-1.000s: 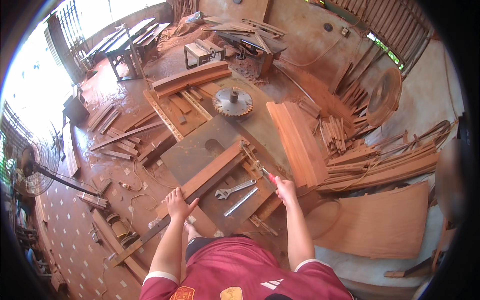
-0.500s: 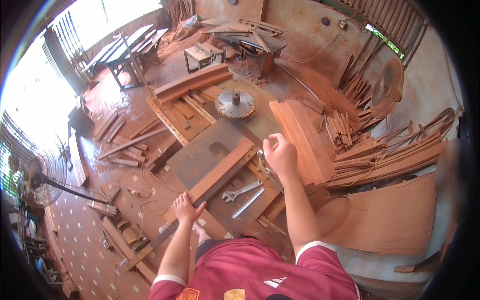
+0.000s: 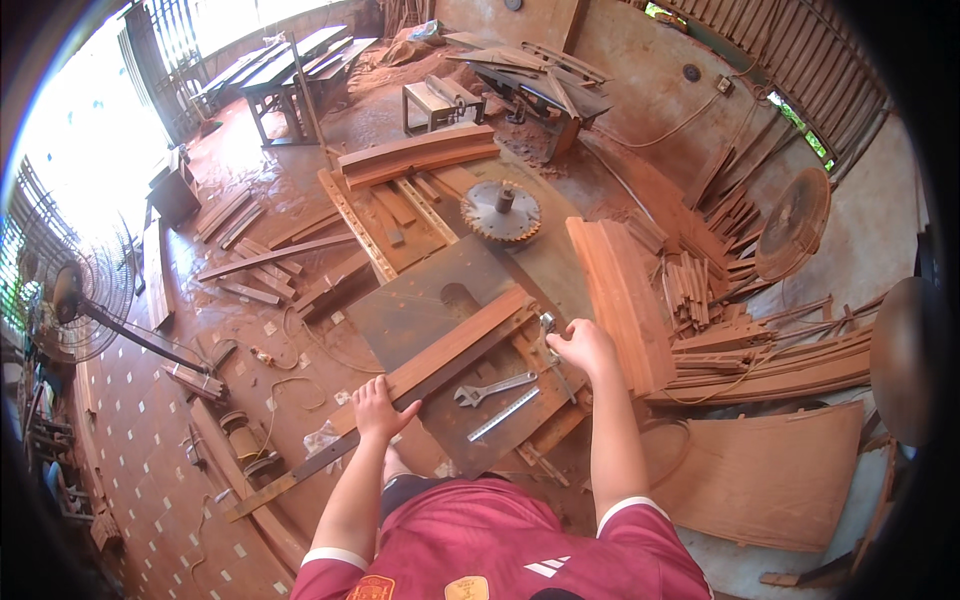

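Note:
A long reddish wooden bar (image 3: pixel 460 345) lies slantwise across the saw table (image 3: pixel 405 320), along a dark straight strip on its near side. My left hand (image 3: pixel 376 410) grips the bar's near left part, fingers over its top and thumb spread along its near side. By the bar's far right end, my right hand (image 3: pixel 588 350) is closed, thumb and fingertips at a shiny metal clamp (image 3: pixel 547 323); the exact grip is partly hidden. An adjustable wrench (image 3: pixel 495 389) and a steel ruler (image 3: pixel 503 415) rest on the table between my arms. Beyond the bar stands a toothed circular saw blade (image 3: pixel 501 211).
Reddish boards (image 3: pixel 620 305) stand right of the blade, and a thick beam (image 3: pixel 418 157) lies behind it. Offcuts (image 3: pixel 265 270) litter the floor at left. Fans stand at left (image 3: pixel 68 292) and right (image 3: pixel 795 224). Cords (image 3: pixel 300 385) trail across the tiles.
My right hand has come down from above the table to the metal clamp. My left hand stays on the wooden bar. The whole view has shifted a little.

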The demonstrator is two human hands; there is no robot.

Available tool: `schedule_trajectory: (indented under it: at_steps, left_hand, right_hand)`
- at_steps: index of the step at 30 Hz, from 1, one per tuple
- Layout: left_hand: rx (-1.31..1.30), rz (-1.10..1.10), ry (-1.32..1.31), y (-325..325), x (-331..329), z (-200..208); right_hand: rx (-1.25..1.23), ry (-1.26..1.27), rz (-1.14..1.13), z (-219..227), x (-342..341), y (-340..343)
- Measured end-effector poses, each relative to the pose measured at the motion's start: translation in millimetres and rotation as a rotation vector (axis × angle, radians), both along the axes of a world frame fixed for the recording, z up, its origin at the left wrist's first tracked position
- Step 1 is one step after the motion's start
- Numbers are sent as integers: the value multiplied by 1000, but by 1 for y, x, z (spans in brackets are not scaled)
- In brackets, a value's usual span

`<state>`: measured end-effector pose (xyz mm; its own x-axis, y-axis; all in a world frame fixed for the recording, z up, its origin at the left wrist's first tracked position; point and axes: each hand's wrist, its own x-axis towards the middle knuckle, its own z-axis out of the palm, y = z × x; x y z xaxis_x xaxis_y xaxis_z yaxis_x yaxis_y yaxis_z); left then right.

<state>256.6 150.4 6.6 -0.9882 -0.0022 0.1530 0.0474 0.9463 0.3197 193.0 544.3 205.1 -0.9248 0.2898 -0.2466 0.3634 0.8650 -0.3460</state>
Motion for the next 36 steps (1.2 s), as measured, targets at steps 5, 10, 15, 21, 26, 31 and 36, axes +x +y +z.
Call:
schedule_trajectory:
  at_steps: [5, 10, 15, 21, 26, 31, 36]
  left_hand:
    - [-1, 0, -6, -3, 1, 2]
    - [-21, -16, 29, 0, -2, 1]
    - [-19, -22, 44, -3, -1, -2]
    - [-31, -9, 28, -5, 0, 0]
    - [-33, -24, -44, -4, 0, 5]
    - [-34, -8, -22, -11, 3, 1]
    - [-31, -10, -22, -9, 5, 8]
  right_hand:
    - [-22, -284, 98, 0, -29, 4]
    - [-254, -414, 72, -45, -60, 34]
    - [-265, -451, 42, -45, -72, 27]
    - [-375, -386, -126, -43, -67, 17]
    - [-527, -348, -203, -61, -61, 32]
    - [-504, -368, -245, -46, -59, 16]
    - [-489, -352, -225, -52, -62, 24]
